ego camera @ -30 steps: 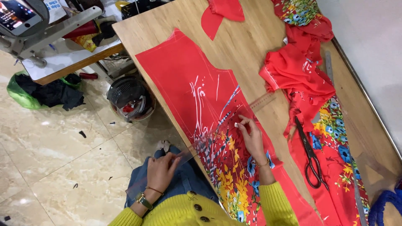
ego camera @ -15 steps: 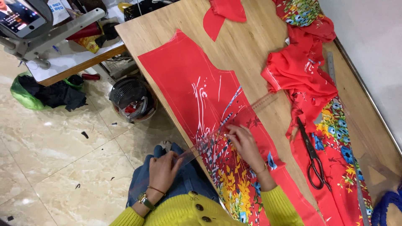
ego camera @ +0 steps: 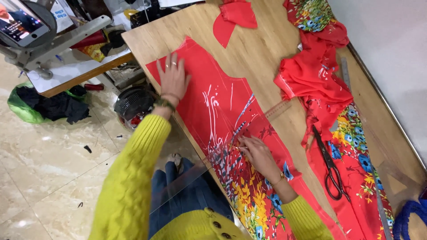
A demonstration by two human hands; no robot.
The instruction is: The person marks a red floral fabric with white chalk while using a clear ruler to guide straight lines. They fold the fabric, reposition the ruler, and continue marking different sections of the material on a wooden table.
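Since the earlier frames the left hand (ego camera: pixel 172 76) has moved from beside the lap, off the table edge, up onto the far end of the red cut fabric panel (ego camera: pixel 222 111); it now lies flat on the cloth with fingers spread, palm down. The right hand (ego camera: pixel 258 153) has stayed at about the same spot on the printed part of the panel. Its fingers are drawn together, pinching a thin marking tool (ego camera: pixel 235 146) whose kind cannot be made out, with the tip touching the cloth.

The panel lies flat along the near edge of the wooden table (ego camera: pixel 262 53), red at the far end and turning to a floral print of yellow, blue and white toward the person. A clear plastic ruler (ego camera: pixel 249 129) lies diagonally across the panel, passing just beside the right hand; its lower end overhangs the table edge above the lap.

Black scissors (ego camera: pixel 330 166) lie shut on a second floral cloth (ego camera: pixel 356 178) to the right of the right hand, apart from it. A bundle of crumpled red fabric (ego camera: pixel 316 75) sits beyond them, and a small red cut piece (ego camera: pixel 233 18) lies at the far end of the table.
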